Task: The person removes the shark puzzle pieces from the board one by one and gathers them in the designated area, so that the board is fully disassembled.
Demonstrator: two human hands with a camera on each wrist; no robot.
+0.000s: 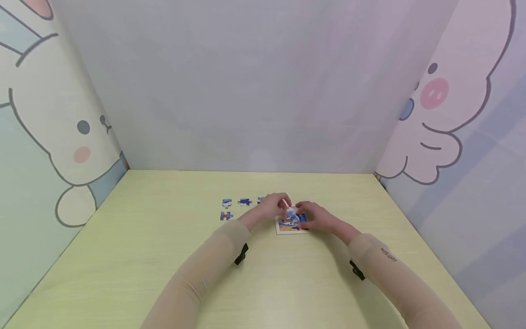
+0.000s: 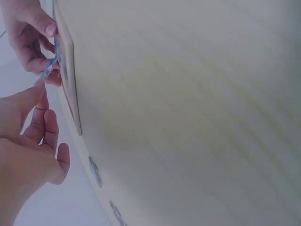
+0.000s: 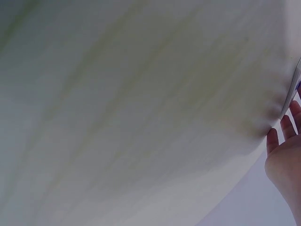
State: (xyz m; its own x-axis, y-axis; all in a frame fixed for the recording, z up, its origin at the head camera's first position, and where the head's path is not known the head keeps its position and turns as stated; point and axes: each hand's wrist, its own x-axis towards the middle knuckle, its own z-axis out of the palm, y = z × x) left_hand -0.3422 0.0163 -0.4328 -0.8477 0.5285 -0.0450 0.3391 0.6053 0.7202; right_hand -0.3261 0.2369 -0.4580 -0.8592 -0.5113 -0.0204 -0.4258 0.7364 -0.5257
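My left hand (image 1: 273, 205) is over the left side of a puzzle board (image 1: 283, 232), its thumb and finger pinching a corner of a blue and white puzzle piece (image 2: 47, 72). That piece stands tilted above the board, in the gap between my hands. From the right, my right hand (image 1: 322, 218) grips across the board, thumb on the near part and bent fingers at the far part. In the left wrist view, the thumb and fingers of my right hand (image 2: 29, 37) also lie close to the blue piece. Both hands partly cover the picture.
Loose puzzle pieces lie left of the board: a light blue piece (image 1: 227, 203), a dark blue piece (image 1: 244, 201), a red and blue piece (image 1: 226, 216), and one (image 1: 260, 200) half hidden behind my left hand. A grey curtain (image 1: 255, 91) rises behind the table (image 1: 164, 256).
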